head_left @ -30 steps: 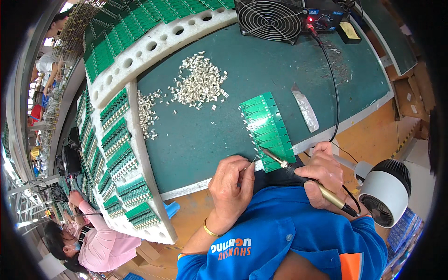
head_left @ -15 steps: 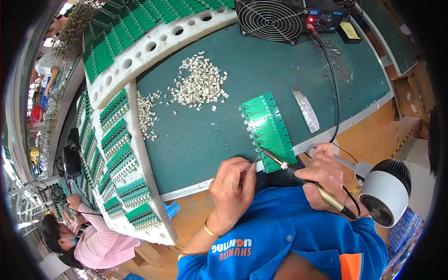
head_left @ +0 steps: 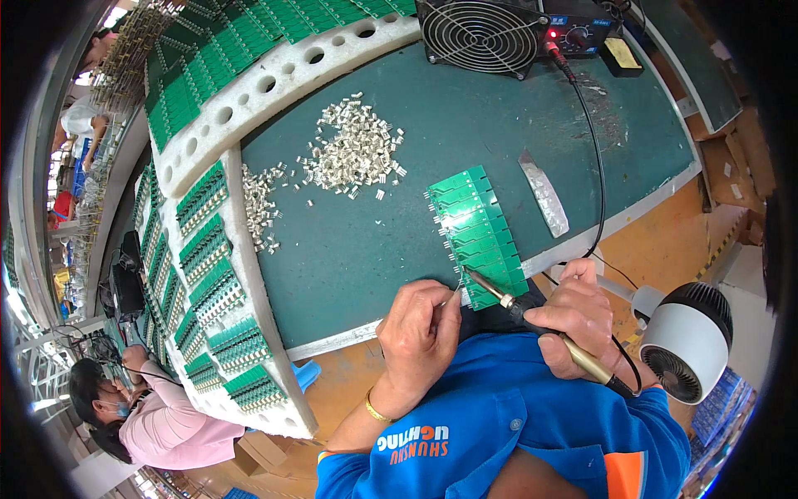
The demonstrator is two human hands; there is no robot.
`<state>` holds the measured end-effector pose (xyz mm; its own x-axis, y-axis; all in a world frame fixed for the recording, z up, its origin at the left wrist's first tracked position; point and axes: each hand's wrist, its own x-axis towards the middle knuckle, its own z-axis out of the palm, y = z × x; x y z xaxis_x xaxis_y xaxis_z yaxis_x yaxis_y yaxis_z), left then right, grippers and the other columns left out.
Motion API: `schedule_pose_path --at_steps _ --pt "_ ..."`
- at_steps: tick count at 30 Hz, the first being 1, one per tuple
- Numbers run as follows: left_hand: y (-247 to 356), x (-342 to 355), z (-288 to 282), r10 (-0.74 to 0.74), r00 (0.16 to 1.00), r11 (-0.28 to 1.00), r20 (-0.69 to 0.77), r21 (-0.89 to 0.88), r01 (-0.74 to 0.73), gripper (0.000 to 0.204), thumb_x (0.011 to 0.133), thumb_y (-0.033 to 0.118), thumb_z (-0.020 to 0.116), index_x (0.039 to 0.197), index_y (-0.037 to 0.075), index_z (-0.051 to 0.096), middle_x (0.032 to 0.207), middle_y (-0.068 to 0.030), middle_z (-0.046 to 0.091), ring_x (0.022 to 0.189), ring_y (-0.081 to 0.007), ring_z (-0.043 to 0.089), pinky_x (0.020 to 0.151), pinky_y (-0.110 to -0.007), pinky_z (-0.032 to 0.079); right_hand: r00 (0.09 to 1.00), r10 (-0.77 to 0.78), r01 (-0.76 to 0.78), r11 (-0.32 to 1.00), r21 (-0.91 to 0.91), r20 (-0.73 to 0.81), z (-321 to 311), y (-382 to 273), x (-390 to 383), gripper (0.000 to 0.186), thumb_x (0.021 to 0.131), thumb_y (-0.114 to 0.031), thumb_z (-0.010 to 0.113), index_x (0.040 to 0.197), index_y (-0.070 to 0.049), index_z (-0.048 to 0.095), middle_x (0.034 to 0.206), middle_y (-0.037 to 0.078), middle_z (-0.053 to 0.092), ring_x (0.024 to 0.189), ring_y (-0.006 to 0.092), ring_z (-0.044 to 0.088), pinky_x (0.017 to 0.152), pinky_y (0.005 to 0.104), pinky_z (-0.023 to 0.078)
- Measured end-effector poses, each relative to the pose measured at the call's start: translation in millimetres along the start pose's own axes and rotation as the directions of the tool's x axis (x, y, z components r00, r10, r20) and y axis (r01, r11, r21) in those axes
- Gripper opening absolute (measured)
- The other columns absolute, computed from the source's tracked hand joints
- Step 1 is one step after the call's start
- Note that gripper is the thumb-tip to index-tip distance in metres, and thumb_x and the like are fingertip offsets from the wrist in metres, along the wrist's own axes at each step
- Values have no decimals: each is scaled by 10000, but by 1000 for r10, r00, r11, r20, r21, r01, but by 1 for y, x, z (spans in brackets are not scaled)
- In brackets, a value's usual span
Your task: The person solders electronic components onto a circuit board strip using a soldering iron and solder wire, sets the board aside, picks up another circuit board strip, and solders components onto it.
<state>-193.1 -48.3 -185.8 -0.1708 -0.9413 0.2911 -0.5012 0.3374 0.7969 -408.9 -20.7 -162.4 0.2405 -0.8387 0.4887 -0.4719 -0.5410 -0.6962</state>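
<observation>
A green circuit board panel (head_left: 485,233) lies at the table's front edge, with small white connectors (head_left: 434,208) along its left side. My right hand (head_left: 579,312) is closed around the handle of a soldering iron (head_left: 588,361). The iron's tip is at the panel's left edge, near the lower connectors; whether it touches a pin is too small to tell. My left hand (head_left: 417,333) is closed in a pinch just left of the panel. From its fingertips a thin strand of solder wire (head_left: 456,291) runs toward the iron's tip.
Loose white connectors (head_left: 353,154) lie heaped at the back left. White foam trays (head_left: 249,233) hold green boards. A soldering station (head_left: 578,35) with a fan (head_left: 482,37) stands behind, its cord curving right. A silvery strip (head_left: 544,195) lies right; a co-worker (head_left: 170,424) sits left.
My left hand has shifted slightly right, toward the panel. The iron's tip has moved a little down along the panel's edge. The co-worker's head has turned slightly.
</observation>
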Motion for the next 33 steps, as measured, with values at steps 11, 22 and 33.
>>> schedule_pose_path --at_steps 11,22,33 --pt "-1 -5 -2 -18 999 1000 35 10 17 151 782 -39 759 848 0 629 857 -100 655 594 -118 572 497 -243 457 999 1 0 1000 -20 46 -3 -5 -2 216 876 -283 689 976 -93 663 636 -18 600 537 163 528 737 391 386" --pt "-4 -7 1 66 998 997 22 44 -67 151 788 -37 758 861 -6 629 875 -113 658 600 -131 595 496 -255 477 991 22 -9 995 -100 130 -7 -12 -4 308 835 -363 750 997 -117 659 652 -35 622 564 138 569 807 391 390" --pt "-1 -6 0 31 999 999 40 31 -32 160 752 -62 740 854 2 636 862 -128 679 690 -247 653 593 -317 520 999 23 -22 999 -33 32 0 -3 -9 287 910 -369 665 997 -96 655 654 -11 616 550 162 547 771 406 411"
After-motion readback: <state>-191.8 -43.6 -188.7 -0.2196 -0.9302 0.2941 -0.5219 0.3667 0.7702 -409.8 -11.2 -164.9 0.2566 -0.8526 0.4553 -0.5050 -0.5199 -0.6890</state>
